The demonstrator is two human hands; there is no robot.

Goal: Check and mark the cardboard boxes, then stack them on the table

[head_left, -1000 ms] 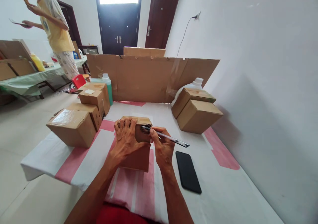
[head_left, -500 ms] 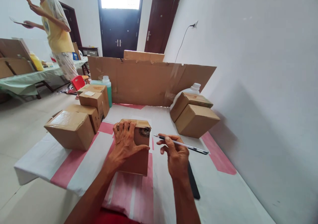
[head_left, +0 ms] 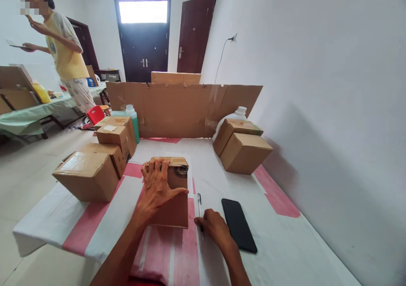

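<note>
A small cardboard box (head_left: 174,208) stands on the white and pink striped table cover (head_left: 279,243) right in front of me. It has a dark scribble near its top right corner. My left hand (head_left: 157,187) lies over the box's top and front with its fingers spread against the cardboard. To the right, my right hand (head_left: 214,227) rests low on the table, its fingers curled round the near end of a silver pen (head_left: 199,203) that lies flat beside the box. A black phone (head_left: 238,224) lies just right of that hand.
Closed cardboard boxes sit at the left (head_left: 86,176), behind them (head_left: 116,133) and at the right (head_left: 245,150). A cardboard screen (head_left: 184,108) stands along the table's far edge, with a green bottle (head_left: 132,118) and a white jug (head_left: 237,115). A person in yellow (head_left: 65,55) stands far left. A white wall runs close on the right.
My right hand has drawn back from the box's top corner and come down to the table, laying the pen flat beside the box. My left hand has stayed on the box.
</note>
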